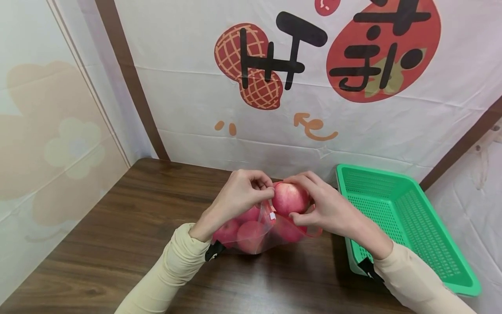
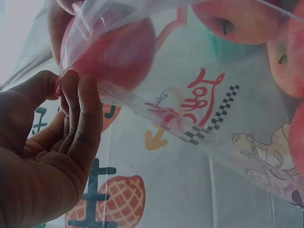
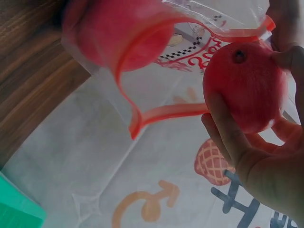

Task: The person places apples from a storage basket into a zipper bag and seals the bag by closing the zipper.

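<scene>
A clear plastic zip bag [image 1: 260, 237] with a red rim and printed cartoon figures holds several red apples [image 1: 251, 235] on the table. At its mouth, my left hand [image 1: 245, 192] pinches the red edge between thumb and fingertips; the left wrist view shows the left hand [image 2: 57, 128] close up. Fingers and thumb of my right hand [image 1: 329, 205] grip one apple [image 1: 290, 198] at the bag's opening. In the right wrist view that apple [image 3: 244, 85] is beside the red rim [image 3: 171, 111]; the bag stands open there. The right palm side is partly hidden in the head view.
To the right stands a green perforated plastic basket [image 1: 392, 209], with no apples visible in it. Dark wood-grain table [image 1: 117, 244] extends to the left and front. A white printed cloth [image 1: 188, 96] hangs close behind.
</scene>
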A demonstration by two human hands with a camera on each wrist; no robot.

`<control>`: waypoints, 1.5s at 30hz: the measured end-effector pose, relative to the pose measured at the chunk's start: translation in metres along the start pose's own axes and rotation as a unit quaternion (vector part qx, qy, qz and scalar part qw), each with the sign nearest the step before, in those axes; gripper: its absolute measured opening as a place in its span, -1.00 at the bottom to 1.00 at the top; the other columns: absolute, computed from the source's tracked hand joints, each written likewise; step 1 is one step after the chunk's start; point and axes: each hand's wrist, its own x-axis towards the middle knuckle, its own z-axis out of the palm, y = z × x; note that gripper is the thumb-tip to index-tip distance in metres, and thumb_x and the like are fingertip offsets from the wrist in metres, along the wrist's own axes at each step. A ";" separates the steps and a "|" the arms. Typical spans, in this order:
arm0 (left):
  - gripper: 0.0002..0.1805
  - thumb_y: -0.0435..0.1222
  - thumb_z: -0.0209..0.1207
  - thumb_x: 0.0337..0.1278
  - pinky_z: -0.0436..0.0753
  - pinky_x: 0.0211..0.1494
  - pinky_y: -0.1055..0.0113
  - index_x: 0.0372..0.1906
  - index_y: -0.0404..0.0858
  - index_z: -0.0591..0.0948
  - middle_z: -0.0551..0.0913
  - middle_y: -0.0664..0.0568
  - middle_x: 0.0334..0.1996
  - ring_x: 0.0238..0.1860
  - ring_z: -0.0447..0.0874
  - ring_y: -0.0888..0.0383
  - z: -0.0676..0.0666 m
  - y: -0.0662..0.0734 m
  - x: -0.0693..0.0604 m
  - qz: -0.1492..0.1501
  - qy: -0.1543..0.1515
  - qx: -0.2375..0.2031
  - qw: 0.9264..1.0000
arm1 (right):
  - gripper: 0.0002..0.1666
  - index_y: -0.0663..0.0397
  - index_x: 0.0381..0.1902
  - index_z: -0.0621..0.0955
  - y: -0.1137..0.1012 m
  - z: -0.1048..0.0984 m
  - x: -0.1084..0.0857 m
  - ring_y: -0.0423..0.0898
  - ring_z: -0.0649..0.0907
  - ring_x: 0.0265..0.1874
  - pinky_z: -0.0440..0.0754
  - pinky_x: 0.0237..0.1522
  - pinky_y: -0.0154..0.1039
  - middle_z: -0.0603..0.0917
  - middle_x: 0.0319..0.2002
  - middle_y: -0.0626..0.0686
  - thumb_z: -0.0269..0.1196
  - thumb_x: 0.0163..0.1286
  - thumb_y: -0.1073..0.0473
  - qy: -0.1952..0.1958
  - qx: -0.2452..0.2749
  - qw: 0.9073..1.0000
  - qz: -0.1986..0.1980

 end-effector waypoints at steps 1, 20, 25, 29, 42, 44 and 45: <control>-0.94 -0.29 0.26 -0.05 0.59 -0.43 0.36 -0.48 -0.05 0.71 0.65 0.16 -0.58 -0.52 0.60 0.20 0.000 0.000 0.000 0.002 -0.001 0.000 1.000 | -0.26 -0.33 0.22 0.48 0.001 0.002 0.001 -0.26 0.53 -0.02 0.69 -0.14 -0.31 0.48 0.09 -0.21 0.50 0.06 0.04 -0.001 0.002 1.000 0.000; -0.94 -0.29 0.25 -0.03 0.53 -0.46 0.41 -0.47 -0.06 0.70 0.63 0.18 -0.58 -0.54 0.56 0.23 0.001 -0.003 -0.003 0.018 0.009 0.011 1.000 | -0.42 -0.06 0.23 0.45 0.008 0.014 0.005 -0.09 0.61 0.00 0.72 -0.15 -0.33 0.47 0.11 -0.02 0.37 0.28 0.17 -0.014 0.088 0.995 -0.034; -0.95 -0.29 0.26 -0.03 0.53 -0.44 0.41 -0.44 -0.10 0.71 0.64 0.15 -0.58 -0.54 0.57 0.22 -0.002 -0.005 -0.003 0.003 0.010 0.002 1.000 | -0.50 0.00 0.09 0.56 0.006 0.021 0.005 -0.21 0.60 -0.09 0.69 -0.18 -0.35 0.54 0.05 -0.04 0.42 0.19 0.27 0.036 -0.002 0.981 -0.191; -0.95 -0.27 0.26 -0.02 0.53 -0.45 0.40 -0.42 -0.11 0.72 0.64 0.15 -0.58 -0.54 0.59 0.22 -0.001 -0.007 -0.003 -0.005 0.004 -0.002 1.000 | -0.58 -0.01 -0.03 0.64 0.001 0.034 0.008 -0.22 0.60 -0.18 0.64 -0.25 -0.37 0.60 -0.03 -0.06 0.45 0.12 0.22 0.079 -0.099 0.951 -0.284; -0.96 -0.21 0.32 0.06 0.54 -0.40 0.39 -0.38 -0.07 0.71 0.64 0.15 -0.54 -0.48 0.59 0.20 0.001 -0.009 -0.005 -0.007 0.000 0.004 1.000 | -0.81 0.08 -0.24 0.65 -0.002 0.053 0.012 -0.16 0.60 -0.17 0.62 -0.14 -0.38 0.65 -0.18 -0.06 0.36 0.18 0.37 0.105 -0.152 0.911 -0.369; -0.95 -0.18 0.32 0.08 0.54 -0.37 0.38 -0.36 -0.04 0.70 0.64 0.15 -0.52 -0.46 0.60 0.20 0.001 -0.009 -0.006 -0.008 -0.005 0.004 1.000 | -0.80 0.08 -0.24 0.65 -0.002 0.053 0.012 -0.16 0.60 -0.16 0.62 -0.12 -0.38 0.65 -0.18 -0.06 0.36 0.17 0.37 0.103 -0.154 0.912 -0.367; -0.94 -0.17 0.33 0.08 0.55 -0.35 0.38 -0.34 -0.03 0.69 0.65 0.15 -0.50 -0.44 0.60 0.20 0.001 -0.010 -0.007 -0.009 -0.007 0.003 1.000 | -0.79 0.08 -0.24 0.65 -0.002 0.053 0.012 -0.16 0.60 -0.17 0.61 -0.12 -0.38 0.65 -0.19 -0.06 0.36 0.15 0.38 0.103 -0.154 0.912 -0.366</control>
